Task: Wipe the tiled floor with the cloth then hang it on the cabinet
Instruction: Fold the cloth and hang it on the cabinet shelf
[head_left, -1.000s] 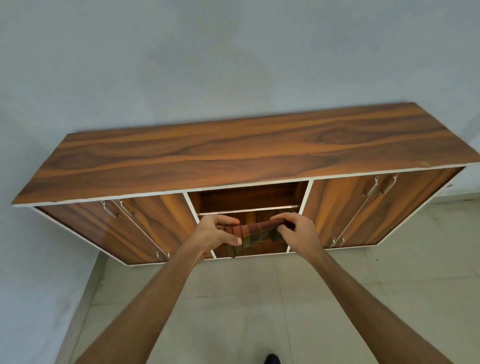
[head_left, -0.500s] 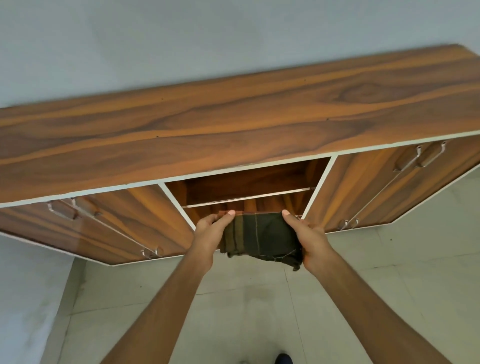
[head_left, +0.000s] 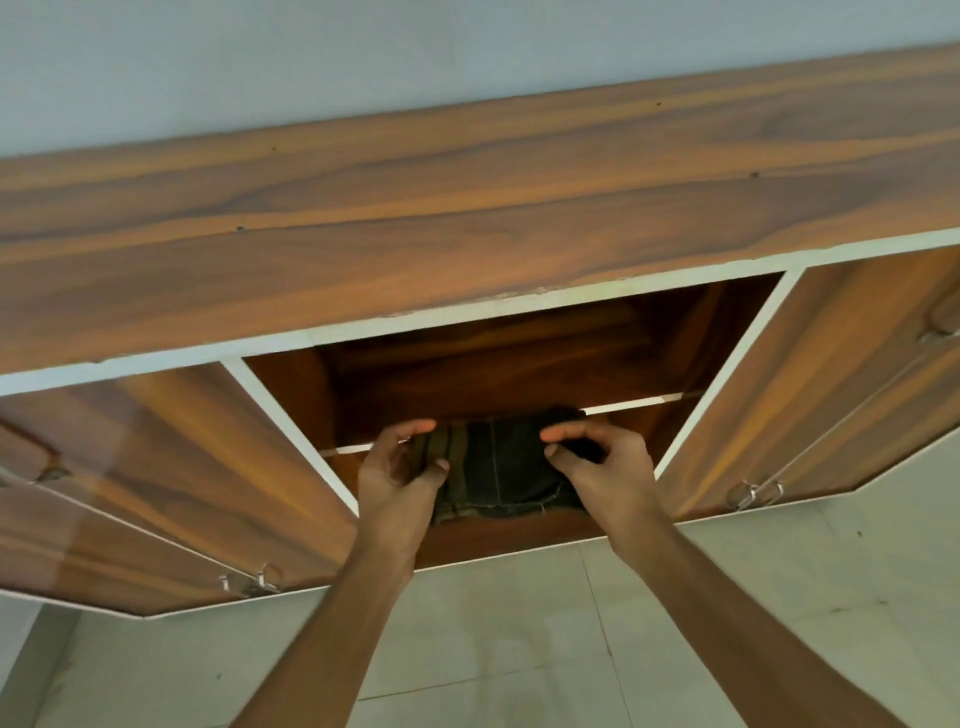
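A dark striped cloth (head_left: 498, 467) hangs over the white front edge of the middle shelf (head_left: 634, 402) in the wooden cabinet's (head_left: 467, 218) open centre bay. My left hand (head_left: 400, 467) pinches the cloth's left side between thumb and fingers. My right hand (head_left: 597, 457) pinches its upper right corner at the shelf edge. The cloth's lower hem dangles in front of the lower compartment.
Closed doors with metal handles (head_left: 753, 491) flank the open bay on both sides. Pale floor tiles (head_left: 519, 649) stretch below the cabinet. A grey wall (head_left: 311, 62) rises behind it.
The view has come closer to the cabinet. Both hands carried the cloth forward from in front of the bay up onto the middle shelf edge, where it now drapes.
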